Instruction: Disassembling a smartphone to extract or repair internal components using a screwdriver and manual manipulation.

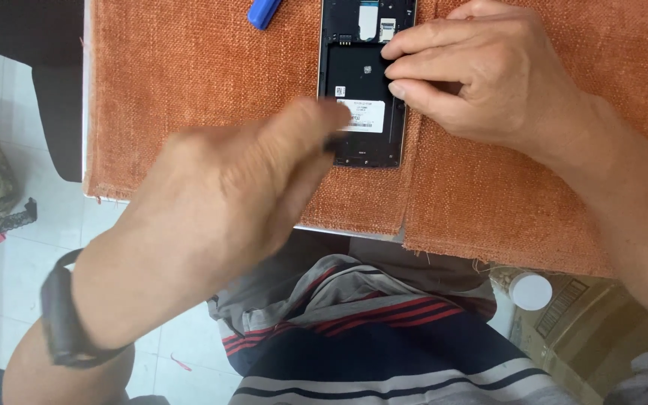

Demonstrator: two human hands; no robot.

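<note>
While the opened phone [361, 82] is lying on the orange cloth [189, 90], right hand [489, 75] fingers [414, 69] are pressing flat into its battery bay; blurred left hand [226, 195] is hovering, fingers' spread unclear.

A coarse, rough-woven orange cloth [189, 90] covers the worktop; the opened black phone [361, 82] looks matt plastic, with a smooth white paper label [365, 115].

orange woven cloth [189, 90] covers the table; pale tiled floor [9, 247] below.
</note>
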